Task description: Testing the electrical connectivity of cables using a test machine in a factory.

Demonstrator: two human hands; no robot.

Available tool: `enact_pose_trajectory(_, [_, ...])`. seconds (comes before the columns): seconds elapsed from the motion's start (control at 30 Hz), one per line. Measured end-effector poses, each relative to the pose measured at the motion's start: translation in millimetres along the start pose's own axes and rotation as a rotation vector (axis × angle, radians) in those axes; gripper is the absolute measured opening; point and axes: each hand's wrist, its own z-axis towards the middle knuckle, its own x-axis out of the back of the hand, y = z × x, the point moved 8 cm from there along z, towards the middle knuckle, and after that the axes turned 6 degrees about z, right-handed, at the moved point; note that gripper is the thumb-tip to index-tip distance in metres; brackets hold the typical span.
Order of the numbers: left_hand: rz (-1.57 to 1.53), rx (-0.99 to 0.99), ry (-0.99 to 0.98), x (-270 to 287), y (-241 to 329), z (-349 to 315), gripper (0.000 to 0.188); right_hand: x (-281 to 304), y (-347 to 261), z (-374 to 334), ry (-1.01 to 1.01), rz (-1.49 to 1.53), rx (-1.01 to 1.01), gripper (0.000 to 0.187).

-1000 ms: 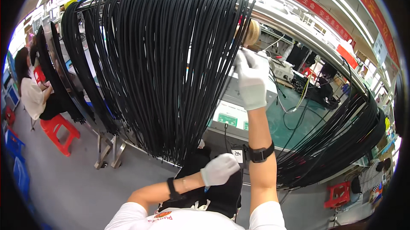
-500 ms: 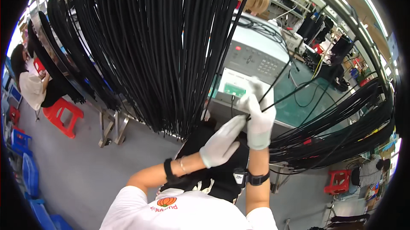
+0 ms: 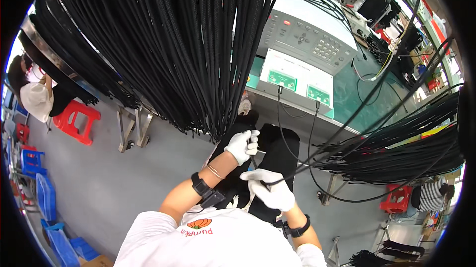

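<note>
Both my hands wear white gloves and are above my lap. My left hand (image 3: 241,147) is closed with curled fingers on what looks like the end of a black cable; little of it shows. Nearer to me, my right hand (image 3: 270,189) grips a black cable (image 3: 301,167), which runs off to the upper right. Ahead, a white test box (image 3: 297,67) carries two green panels, the left panel (image 3: 282,80) and the right panel (image 3: 318,94). Each has a black cable plug in it: the left plug (image 3: 280,89) and the right plug (image 3: 318,104). Their leads hang over the bench edge.
A dense curtain of black cables (image 3: 183,44) hangs ahead on the left. A grey instrument with buttons (image 3: 307,39) stands behind the test box on the green bench (image 3: 347,96). More cable bundles (image 3: 396,153) lie at right. One person sits far left near a red stool (image 3: 77,121).
Both hands have drawn back from the bench toward my lap and moved apart. My right hand now grips a cable. The test box and its two plugged leads show more fully.
</note>
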Motion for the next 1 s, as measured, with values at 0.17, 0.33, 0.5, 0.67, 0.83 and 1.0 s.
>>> enact_pose_trajectory(0.17, [0.190,-0.137,-0.098,-36,-7,-52,0.036,26,-17,-3,0.236,-0.842,0.193,0.045])
enact_pose_trajectory(0.33, [0.809,-0.285,0.003,-59,-12,-90,0.035,50,41,10,0.477,-0.124,-0.202,0.029])
enact_pose_trajectory(0.5, [1.389,0.054,-0.270,-63,-33,-97,0.036,41,55,25,0.356,-0.114,-0.159,0.026])
enact_pose_trajectory(0.67, [1.027,0.141,-0.143,-47,-13,-98,0.032,48,46,11,0.427,-0.415,-0.117,0.024])
enact_pose_trajectory(0.83, [0.972,-0.437,0.180,-54,42,-95,0.032,41,50,3,0.469,-0.296,-0.209,0.018])
enact_pose_trajectory(1.0, [0.816,-0.410,-0.120,-73,40,-83,0.029,28,40,-2,0.416,-0.695,-0.102,0.019])
